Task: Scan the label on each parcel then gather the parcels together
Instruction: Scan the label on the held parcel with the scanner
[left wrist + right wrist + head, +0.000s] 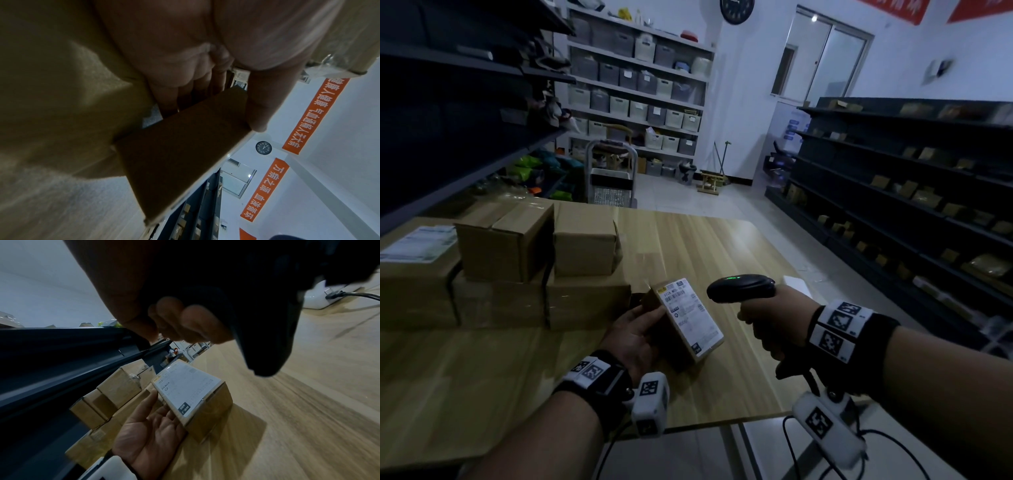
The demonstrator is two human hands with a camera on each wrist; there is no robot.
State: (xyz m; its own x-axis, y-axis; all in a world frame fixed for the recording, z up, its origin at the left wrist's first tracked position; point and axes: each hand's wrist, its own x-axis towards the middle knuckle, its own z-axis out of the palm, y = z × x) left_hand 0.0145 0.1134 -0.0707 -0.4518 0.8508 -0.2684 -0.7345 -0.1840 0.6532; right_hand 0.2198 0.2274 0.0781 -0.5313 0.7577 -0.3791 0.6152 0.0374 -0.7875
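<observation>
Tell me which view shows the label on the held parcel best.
The head view: the label faces the camera, barcode visible, beside the scanner. The right wrist view shows the label blurred. The left wrist view shows only the parcel's bare cardboard underside.

Stacked boxes (517, 260) along the table's (722, 246) left; bare wood right of them.

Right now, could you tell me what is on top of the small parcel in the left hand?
A white shipping label covers the upper face of the small parcel held by the left hand. The cardboard beneath the label is hidden.
</observation>
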